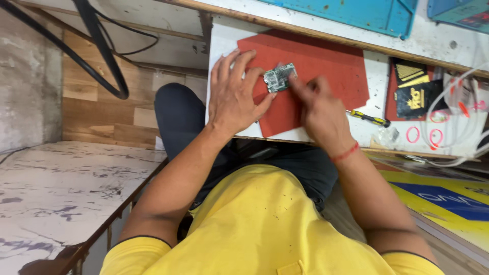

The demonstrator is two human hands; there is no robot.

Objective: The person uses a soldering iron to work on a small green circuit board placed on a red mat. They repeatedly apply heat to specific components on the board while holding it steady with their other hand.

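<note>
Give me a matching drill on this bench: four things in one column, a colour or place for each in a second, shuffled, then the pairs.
Things:
1. circuit board
2. mat
3. screwdriver
4. wrist thread

Colour or place:
A. lies on the bench right of the mat, yellow-and-black handle
B. red, round the right wrist
C. small and green, held between both hands
D. flat red sheet under the hands

Pairs: 1-C, 2-D, 3-A, 4-B

The left hand steadies the board; the right hand works at its edge.
</note>
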